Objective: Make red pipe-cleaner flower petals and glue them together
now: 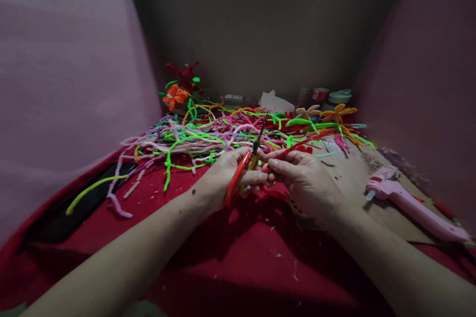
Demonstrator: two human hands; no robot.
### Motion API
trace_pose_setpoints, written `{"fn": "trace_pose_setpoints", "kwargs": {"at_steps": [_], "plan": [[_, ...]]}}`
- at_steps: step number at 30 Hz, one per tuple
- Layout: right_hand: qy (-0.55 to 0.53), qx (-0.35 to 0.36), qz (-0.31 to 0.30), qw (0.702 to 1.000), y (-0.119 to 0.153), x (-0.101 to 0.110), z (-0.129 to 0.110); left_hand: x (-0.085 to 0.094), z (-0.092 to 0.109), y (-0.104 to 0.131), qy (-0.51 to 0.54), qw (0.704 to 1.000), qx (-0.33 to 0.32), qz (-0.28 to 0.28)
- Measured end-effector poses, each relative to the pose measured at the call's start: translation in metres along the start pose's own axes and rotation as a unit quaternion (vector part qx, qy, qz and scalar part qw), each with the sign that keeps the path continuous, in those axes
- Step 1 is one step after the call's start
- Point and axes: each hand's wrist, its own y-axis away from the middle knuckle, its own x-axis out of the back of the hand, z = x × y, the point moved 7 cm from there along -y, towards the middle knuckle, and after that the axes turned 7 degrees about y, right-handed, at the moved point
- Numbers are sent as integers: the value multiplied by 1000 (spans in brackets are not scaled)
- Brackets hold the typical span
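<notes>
Red-handled tool [238, 179] in half-closed left hand [220, 173] — red fuzzy stem [309, 140] in fingertip pinch of right hand [304, 177].

The left hand [228, 176] hides part of the red-handled tool [235, 181], scissors or pliers, unclear which; the right hand [301, 176] covers one end of the red pipe cleaner [309, 142]. The right edge cuts off the cord [464, 254] of the pink glue gun [414, 204], and markings on the red-and-white container [320, 94] are too small to read.
</notes>
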Motion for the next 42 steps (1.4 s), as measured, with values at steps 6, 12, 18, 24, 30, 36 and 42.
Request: {"fn": "trace_pose_setpoints", "kwargs": {"at_steps": [6, 12, 18, 24, 30, 36, 42], "plan": [[-25, -29, 20, 999, 0, 1, -4, 5, 1, 0, -8, 1000, -13, 10], [-58, -26, 12, 998, -1, -1, -2, 5, 6, -1, -52, 997, -60, 11], [-46, 34, 79, 995, -6, 16, -12, 12, 17, 2, -313, 932, -174, 63], [-27, 113, 150, 982, -7, 32, -35, 9, 13, 4, -551, 803, -224, 32], [-40, 100, 136, 985, -10, 34, -32, 9, 7, 1, -591, 769, -242, 24], [-80, 45, 102, 990, -12, 33, -27, 11, 0, 0, -615, 737, -278, 26], [-108, -25, 111, 988, -11, 34, -21, 11, 1, 1, -646, 710, -277, 38]]}}
